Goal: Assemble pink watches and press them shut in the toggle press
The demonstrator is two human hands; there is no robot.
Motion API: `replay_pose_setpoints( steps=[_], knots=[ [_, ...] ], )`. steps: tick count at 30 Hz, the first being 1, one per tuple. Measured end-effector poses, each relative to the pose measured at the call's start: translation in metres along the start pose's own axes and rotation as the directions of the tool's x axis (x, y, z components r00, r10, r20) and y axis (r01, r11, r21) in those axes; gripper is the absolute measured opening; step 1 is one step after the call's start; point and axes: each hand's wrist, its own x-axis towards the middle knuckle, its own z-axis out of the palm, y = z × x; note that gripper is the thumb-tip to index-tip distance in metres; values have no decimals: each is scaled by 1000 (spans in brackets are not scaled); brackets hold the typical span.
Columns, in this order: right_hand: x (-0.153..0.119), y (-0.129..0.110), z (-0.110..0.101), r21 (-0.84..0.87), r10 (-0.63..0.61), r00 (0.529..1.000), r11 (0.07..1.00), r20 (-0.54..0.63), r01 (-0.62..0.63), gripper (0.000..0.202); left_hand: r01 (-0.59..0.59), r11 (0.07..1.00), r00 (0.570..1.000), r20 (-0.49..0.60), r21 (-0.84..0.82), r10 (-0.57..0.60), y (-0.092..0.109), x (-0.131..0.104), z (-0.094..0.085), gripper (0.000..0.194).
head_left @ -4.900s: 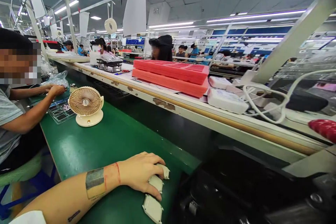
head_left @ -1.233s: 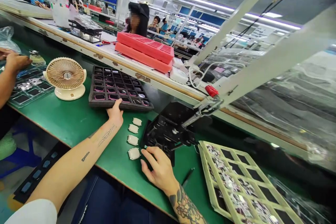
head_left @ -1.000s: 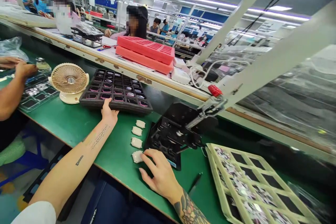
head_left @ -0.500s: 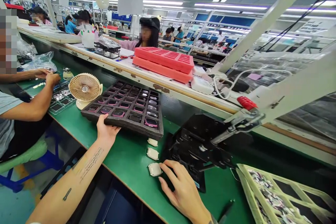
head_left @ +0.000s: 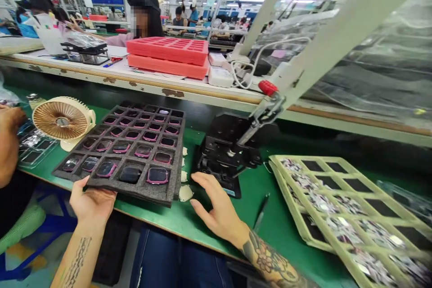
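My left hand [head_left: 92, 202] grips the near edge of a dark grey foam tray [head_left: 177, 157], thumb on the rim and fingers underneath. Rows of pockets in the tray hold watch-like cases with pink-purple frames and dark faces, such as this watch case [head_left: 158, 175]; some pockets look different or dark inside. Along the tray's right side, several small off-white pieces [head_left: 185, 193] lie in a line on the green bench. My right hand [head_left: 219, 209] is open beside the nearest piece, fingers apart and holding nothing. Whether a fingertip touches that piece is hard to tell.
A black metal fixture with a red-handled toggle clamp [head_left: 268, 87] stands beyond my right hand. Pale yellow trays [head_left: 324, 245] of small parts are at right, near a dark pen [head_left: 261, 211]. A fan [head_left: 62, 119] and a co-worker's arm [head_left: 8, 144] are at left.
The view has swung right. The foam tray has come nearer to me, its right side now alongside the off-white pieces. My right hand stays open near the nearest piece.
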Motion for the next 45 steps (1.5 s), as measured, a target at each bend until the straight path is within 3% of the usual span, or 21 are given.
replay_pose_setpoints(
  steps=[4,10,16,22,27,32,38,45],
  knots=[
    [6,-23,13,-20,163,985,986,48,-163,56,4,999,999,-42,35,-3,4,-12,-12,39],
    [3,2,35,-190,168,968,973,186,-132,70,5,998,997,-82,69,1,6,-23,-35,48],
    [12,-2,27,-176,200,944,972,263,-157,63,-31,974,989,-137,223,62,16,-32,-57,50],
    [32,-1,26,-203,213,938,966,275,-160,66,-128,929,990,-12,347,141,19,-28,-54,54],
    [68,9,47,-320,260,911,935,320,-155,76,-132,924,991,61,360,119,21,-22,-52,58],
    [99,17,67,-435,365,885,874,288,-219,93,-146,942,987,102,302,120,21,-17,-46,60],
    [111,12,73,-491,425,883,823,198,-286,56,-182,961,978,140,207,155,20,-8,-36,67],
    [122,9,76,-503,490,861,783,136,-366,27,-132,942,986,135,310,94,26,-13,-30,58]
  ],
)
